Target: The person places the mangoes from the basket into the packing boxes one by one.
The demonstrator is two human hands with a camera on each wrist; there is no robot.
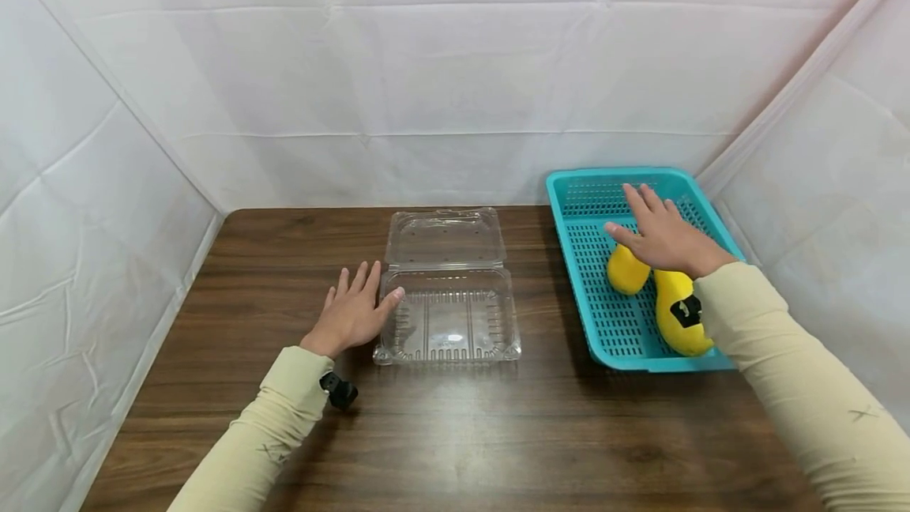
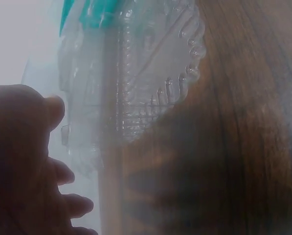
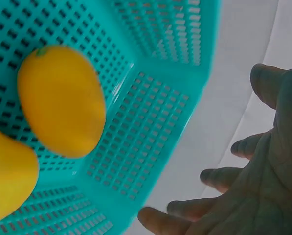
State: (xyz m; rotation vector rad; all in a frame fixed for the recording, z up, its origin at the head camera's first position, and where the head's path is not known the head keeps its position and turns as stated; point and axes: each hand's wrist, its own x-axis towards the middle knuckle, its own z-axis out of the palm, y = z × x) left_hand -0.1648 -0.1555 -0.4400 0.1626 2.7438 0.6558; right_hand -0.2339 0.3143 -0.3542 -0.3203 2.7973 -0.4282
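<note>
My left hand [image 1: 350, 314], fingers spread, is beside the left edge of a clear plastic clamshell box [image 1: 448, 322], its thumb overlapping the rim in the head view. The box stands with its lid [image 1: 446, 239] folded back behind it. Over a turquoise basket [image 1: 593, 322], my right hand [image 1: 664, 237] hovers with straight fingers and holds nothing. Inside the basket lie a yellow mango [image 3: 61, 102] and a larger yellow, pear-shaped fruit [image 1: 671, 314], partly hidden by the right wrist in the head view. The right wrist view shows the palm above these fruits.
The dark wooden table [image 1: 455, 433] carries the box in the middle and the basket at the right. White cloth walls [image 1: 441, 69] close off the back and both sides. A black wrist camera [image 1: 340, 391] is strapped at the left wrist.
</note>
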